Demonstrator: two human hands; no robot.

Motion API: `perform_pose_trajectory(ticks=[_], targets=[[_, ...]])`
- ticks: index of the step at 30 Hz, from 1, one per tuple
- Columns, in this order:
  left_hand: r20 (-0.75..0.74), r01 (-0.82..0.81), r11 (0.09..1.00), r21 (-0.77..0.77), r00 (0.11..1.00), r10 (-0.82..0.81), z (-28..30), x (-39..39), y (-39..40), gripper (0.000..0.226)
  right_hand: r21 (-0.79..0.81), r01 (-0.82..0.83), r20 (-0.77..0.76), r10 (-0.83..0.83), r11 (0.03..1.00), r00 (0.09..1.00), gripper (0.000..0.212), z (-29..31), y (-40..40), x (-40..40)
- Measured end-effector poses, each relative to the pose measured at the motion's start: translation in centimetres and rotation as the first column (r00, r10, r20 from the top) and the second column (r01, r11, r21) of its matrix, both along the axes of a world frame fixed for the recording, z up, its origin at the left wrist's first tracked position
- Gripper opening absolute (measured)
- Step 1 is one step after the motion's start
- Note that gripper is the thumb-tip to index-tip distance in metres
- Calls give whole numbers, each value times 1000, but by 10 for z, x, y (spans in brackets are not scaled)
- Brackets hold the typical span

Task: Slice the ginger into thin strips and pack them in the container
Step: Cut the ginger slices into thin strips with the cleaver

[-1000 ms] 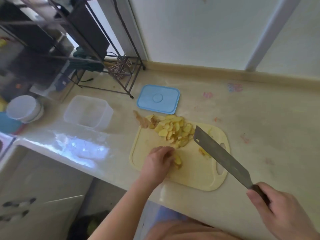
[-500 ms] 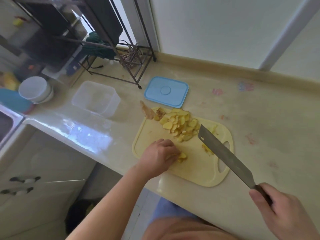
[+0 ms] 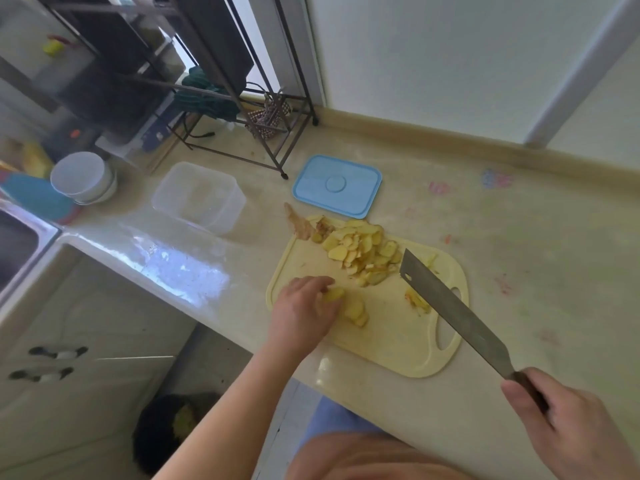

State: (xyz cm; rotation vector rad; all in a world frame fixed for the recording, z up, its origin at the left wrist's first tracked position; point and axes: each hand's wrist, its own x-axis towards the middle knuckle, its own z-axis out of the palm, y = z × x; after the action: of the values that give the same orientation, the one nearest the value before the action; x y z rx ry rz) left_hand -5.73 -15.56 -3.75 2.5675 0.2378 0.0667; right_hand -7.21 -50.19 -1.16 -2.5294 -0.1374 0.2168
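Beige kitchen counter [image 3: 519, 258], wall behind, sink edge at far left. We see a pale yellow cutting board [image 3: 391, 337] lying flat near the counter's front edge.

Left hand [image 3: 304, 313] sits on the board's near-left part, fingers curled down over a short stack of ginger slices [image 3: 353, 308]. Fingertips [image 3: 325, 289] touch the stack's left end; the slices fan out to the right of the fingertips. We can't tell how firm the hold is.

Right hand [image 3: 571, 420] is wrapped round the dark handle of a cleaver [image 3: 453, 310]. Blade is raised over the board's right side and tilted, its tip up and away from that hand. It's well apart from the left fingers, no contact with the stack.

Main pile of sliced ginger [image 3: 360, 251] lies beyond the left fingertips, on the board's far side. A few scraps [image 3: 417, 301] sit just beside the blade. Ginger peel [image 3: 299, 225] lies at the board's far-left corner, partly on the counter.

Clear container [image 3: 199, 197] stands beyond and left of the left hand, off the board. We can't make out any ginger in it. Blue lid [image 3: 337, 185] lies flat beside it, just past the pile.

Background: white bowls [image 3: 83, 178] and a black wire rack [image 3: 221, 109].
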Motion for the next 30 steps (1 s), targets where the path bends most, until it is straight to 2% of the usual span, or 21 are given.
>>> perform_pose_trajectory(ticks=[2,5,9,11,13,17,19,23,24,25,27,28,30], targets=[[-90,-158,987,14,983,159,0,-6,5,37,3,0,-5,0,1000,1000,75,0,-1,0],[-148,-35,997,63,988,44,1,-13,1,41,7,-8,-5,8,1000,1000,76,-3,0,0],[-56,91,982,167,995,-83,1,-10,-10,45,6,-27,-20,27,1000,999,77,-3,0,1],[-103,138,970,202,987,-119,0,-2,-19,43,7,-31,-26,31,1000,999,77,-2,1,1],[-135,147,963,224,984,-119,-4,3,-28,35,9,-33,-27,34,999,999,76,-1,2,1],[-75,54,983,173,996,-41,-6,4,-37,16,7,-31,-12,31,999,999,77,-3,1,0],[-70,103,981,164,993,-93,-6,3,-36,16,10,-33,-6,33,999,999,77,-4,0,-2],[30,198,957,211,978,-208,-4,2,-31,21,19,-29,-3,29,999,1000,76,-4,-1,-3],[70,165,966,198,981,-182,-3,3,-29,20,22,-30,-7,30,999,1000,75,-4,-1,-3],[93,91,989,120,990,-103,1,3,-26,22,22,-31,-9,31,999,999,74,-5,-2,-3],[64,-91,990,-109,993,99,8,2,-19,26,17,-30,-9,30,999,1000,73,-5,-2,-3],[54,-137,971,-197,987,150,9,0,-14,26,15,-29,-9,29,999,1000,72,-5,-2,-3],[22,-139,943,-303,988,153,8,-6,-4,24,15,-28,-14,28,1000,1000,70,-6,-1,-3]])
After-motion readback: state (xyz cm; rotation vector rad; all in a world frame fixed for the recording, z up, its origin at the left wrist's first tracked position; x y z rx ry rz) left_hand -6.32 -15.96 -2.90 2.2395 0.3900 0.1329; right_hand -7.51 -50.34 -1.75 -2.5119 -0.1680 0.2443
